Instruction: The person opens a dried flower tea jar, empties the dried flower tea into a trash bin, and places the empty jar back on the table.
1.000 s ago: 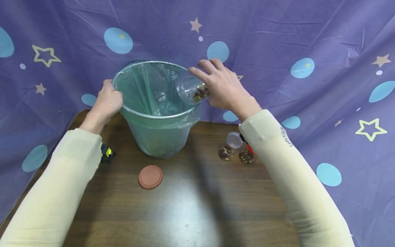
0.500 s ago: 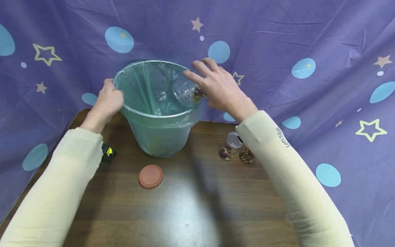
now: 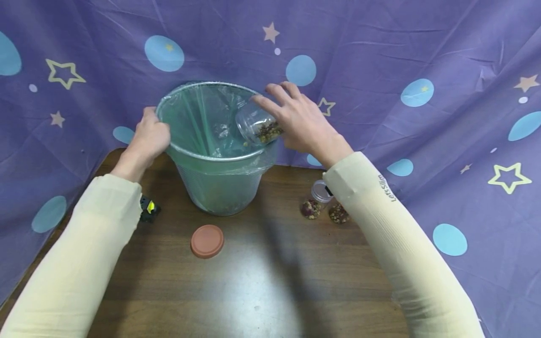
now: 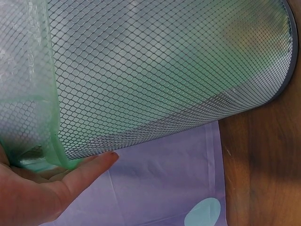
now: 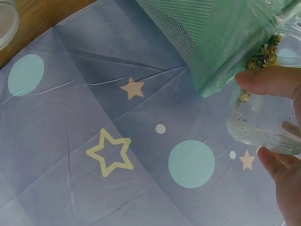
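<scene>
A mesh trash bin (image 3: 217, 190) lined with a green plastic bag (image 3: 186, 162) stands at the back of the table. My left hand (image 3: 150, 136) grips its rim at the left; the left wrist view shows that hand (image 4: 51, 188) against the bag's folded edge. Over the right side of the rim, my right hand (image 3: 304, 122) holds a clear jar (image 3: 249, 122), tipped with its mouth toward the bin. Dried flower bits (image 3: 268, 132) lie along the jar's lower side, and a small piece shows just below its mouth. In the right wrist view, thumb and fingers clasp the jar (image 5: 249, 122).
An orange-pink round lid (image 3: 207, 241) lies on the wooden table (image 3: 236, 291) in front of the bin. To the right stand a lidded clear jar (image 3: 316, 199) and a second one (image 3: 339, 213), partly behind the sleeve, both with dried flowers. A patterned purple cloth (image 3: 359, 42) hangs behind.
My right hand has shifted slightly left with the jar, farther over the bin. The dried flowers inside have slid toward the jar's mouth. My left hand keeps its grip on the rim.
</scene>
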